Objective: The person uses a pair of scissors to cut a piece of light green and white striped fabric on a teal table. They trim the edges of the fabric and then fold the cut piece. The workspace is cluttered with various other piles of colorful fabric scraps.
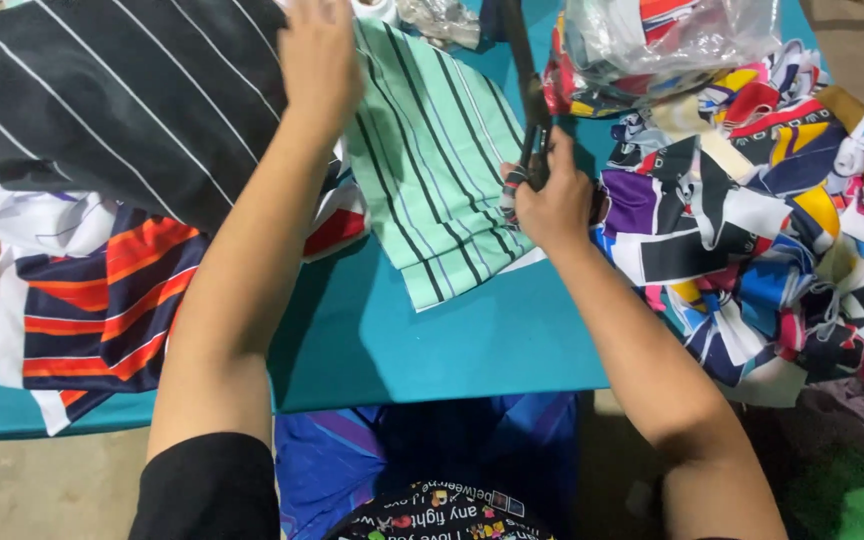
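My right hand (555,200) grips the handles of a pair of large dark scissors (524,90), whose blades point away from me along the right edge of a mint-green fabric piece with dark stripes (432,150). That piece lies flat on the teal table (432,340). My left hand (320,60) rests palm down at the far left edge of the green piece, where it meets a black fabric with thin white stripes (122,100).
A heap of multicoloured fabric scraps (772,230) fills the table's right side, with a clear plastic bag of scraps (662,40) behind it. Navy, orange and white striped fabric (102,310) hangs at the left. Blue fabric (422,450) lies below the table's near edge.
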